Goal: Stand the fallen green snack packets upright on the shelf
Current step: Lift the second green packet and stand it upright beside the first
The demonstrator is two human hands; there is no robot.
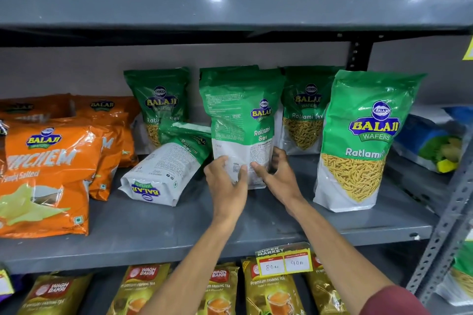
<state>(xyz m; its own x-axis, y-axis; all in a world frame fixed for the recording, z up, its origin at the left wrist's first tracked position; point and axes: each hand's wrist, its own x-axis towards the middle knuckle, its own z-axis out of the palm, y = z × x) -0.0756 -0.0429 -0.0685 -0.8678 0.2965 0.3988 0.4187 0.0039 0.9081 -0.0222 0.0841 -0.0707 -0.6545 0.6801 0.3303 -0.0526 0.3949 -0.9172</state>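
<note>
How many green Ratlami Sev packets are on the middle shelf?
5: back left, fallen one, centre one gripped by left hand and right hand, back right, front right. More may hide behind.

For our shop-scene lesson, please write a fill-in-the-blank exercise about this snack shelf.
1. Both hands, left hand and right hand, grip the upright packet near its ____.
2. The fallen packet lies to the ____ of it.
3. The packets at far left are ____ in colour.

Missing words: bottom; left; orange
</note>
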